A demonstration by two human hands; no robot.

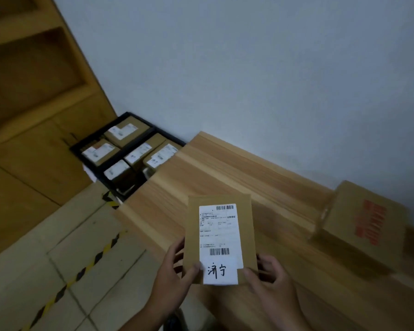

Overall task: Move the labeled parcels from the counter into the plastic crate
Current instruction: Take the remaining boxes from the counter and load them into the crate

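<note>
Parcel (221, 235), label up, over the counter (225, 168): left hand (175, 275) and right hand (270, 280) each hold a lower corner in a closed grip; best carried level and lowered flat into the crate (158, 129).

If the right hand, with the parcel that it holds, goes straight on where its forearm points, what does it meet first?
Likely nothing near: the right hand, gripping the parcel, points up-left over bare counter toward the crate. Depth is unclear.

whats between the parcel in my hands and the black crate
Only bare wooden counter separates the parcel from the crate, as the head view shows.
</note>
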